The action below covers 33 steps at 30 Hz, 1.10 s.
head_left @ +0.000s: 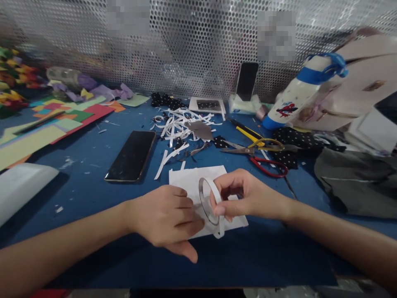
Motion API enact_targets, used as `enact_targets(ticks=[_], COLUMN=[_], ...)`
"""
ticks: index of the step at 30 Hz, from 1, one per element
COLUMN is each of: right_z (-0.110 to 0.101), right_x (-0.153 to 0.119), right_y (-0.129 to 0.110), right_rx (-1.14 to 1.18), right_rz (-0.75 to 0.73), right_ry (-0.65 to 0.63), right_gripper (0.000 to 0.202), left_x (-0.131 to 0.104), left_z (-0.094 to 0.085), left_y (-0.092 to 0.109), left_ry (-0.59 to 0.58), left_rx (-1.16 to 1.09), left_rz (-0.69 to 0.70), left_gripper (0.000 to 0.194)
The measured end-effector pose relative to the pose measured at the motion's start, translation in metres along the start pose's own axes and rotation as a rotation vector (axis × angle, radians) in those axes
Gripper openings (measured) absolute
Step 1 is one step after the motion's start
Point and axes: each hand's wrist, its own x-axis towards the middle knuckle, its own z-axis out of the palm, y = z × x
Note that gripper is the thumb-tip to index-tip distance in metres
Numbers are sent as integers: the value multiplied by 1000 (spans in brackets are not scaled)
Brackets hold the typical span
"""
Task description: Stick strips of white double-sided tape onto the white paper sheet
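Observation:
A sheet of white paper [182, 178] lies on the blue table in front of me. My left hand [169, 215] rests palm down over its left part, fingers slightly bent and thumb held apart; what is under the fingertips is hidden. Between thumb and fingers, my right hand [234, 196] holds a narrow roll of white tape [218, 196] on edge above the paper. The lower end of the ring hangs near the paper's front edge. Beyond the paper are white paper strips [176, 126], and to their right scissors [238, 149] with a red handle loop.
A black phone [132, 155] lies left of the paper. Coloured paper sheets [77, 120] are farther left. At the back right stand a tilted water bottle [290, 93], an upright phone [247, 80] and a pale bag [369, 78]. A yellow cutter [248, 132] and dark fabric [350, 186] lie right.

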Motion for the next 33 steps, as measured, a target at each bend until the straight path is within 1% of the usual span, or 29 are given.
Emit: enact_targets(ticks=[5,9,16,23,33], right_z=[1,1,0,-1,-2], right_x=[-2,-4,-2,0,5], right_y=[-2,-2,-3,0,5], right_rx=[-11,0,-44,-20,-54], right_rz=[-21,-24,-27,-27,-41], right_ry=[-25,-38,-14,14,57], right_gripper=[21,16,23,26,26], left_x=[1,2,1,2,3], left_z=[1,2,2,2,2], left_y=[1,2,3,4,5], left_ry=[-45,-66,-36,-72,-56], left_rx=[-42,-34,-49,-61,-61], left_rz=[4,24,26,16,17], left_gripper=[47,48,48,49,47])
